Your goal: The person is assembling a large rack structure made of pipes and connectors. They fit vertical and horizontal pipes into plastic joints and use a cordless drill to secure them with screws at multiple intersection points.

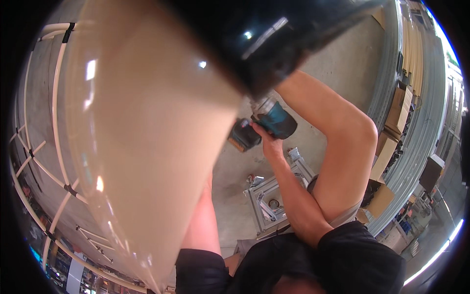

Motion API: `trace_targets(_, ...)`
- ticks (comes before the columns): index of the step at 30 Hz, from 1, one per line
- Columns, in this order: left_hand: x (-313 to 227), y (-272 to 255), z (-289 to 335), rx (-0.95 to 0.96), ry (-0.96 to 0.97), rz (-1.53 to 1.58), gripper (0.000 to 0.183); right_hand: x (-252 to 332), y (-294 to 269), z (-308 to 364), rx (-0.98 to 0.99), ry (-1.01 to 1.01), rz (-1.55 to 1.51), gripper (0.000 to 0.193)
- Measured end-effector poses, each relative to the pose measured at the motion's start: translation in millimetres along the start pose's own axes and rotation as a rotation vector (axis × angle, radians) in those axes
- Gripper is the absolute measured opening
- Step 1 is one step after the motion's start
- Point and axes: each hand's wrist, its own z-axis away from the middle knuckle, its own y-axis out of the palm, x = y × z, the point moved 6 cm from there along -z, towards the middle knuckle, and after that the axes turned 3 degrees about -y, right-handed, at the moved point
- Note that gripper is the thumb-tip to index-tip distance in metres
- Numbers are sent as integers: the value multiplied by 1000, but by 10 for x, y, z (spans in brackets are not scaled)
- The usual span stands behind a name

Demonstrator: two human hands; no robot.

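Observation:
My right hand is closed round the handle of a teal and black cordless impact driver. The driver's metal nose points up under a black pipe joint, whose near corner hides the tip. Whether the tip touches the joint, I cannot tell. A wide beige coated pipe runs very close in front of me, from the joint down the left side. My left forearm passes behind this pipe, which hides my left hand and anything it holds.
Below the driver, an aluminium-profile frame with casters stands on the concrete floor. My bent right leg is beside it. Long metal profiles and open cardboard boxes line the right. Beige pipe frames with black joints stand at left.

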Motion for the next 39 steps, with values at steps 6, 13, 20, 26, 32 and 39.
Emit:
trace_targets(6,5,13,18,53,4,-10,29,198,271,-186,85,283,-513,25)
trace_targets(13,-139,-198,27,77,18,-5,28,261,421,-189,118,397,-609,26)
trace_targets(20,30,-29,79,20,15,-63,28,166,485,-251,213,512,-679,25)
trace_targets(26,23,-65,53,3,-6,-47,31,261,524,-247,235,518,-648,24)
trace_targets(32,79,-45,23,34,-55,22,33,350,560,-221,251,526,-657,24)
trace_targets(39,59,-218,70,76,-56,1,34,339,592,-220,255,505,-649,24)
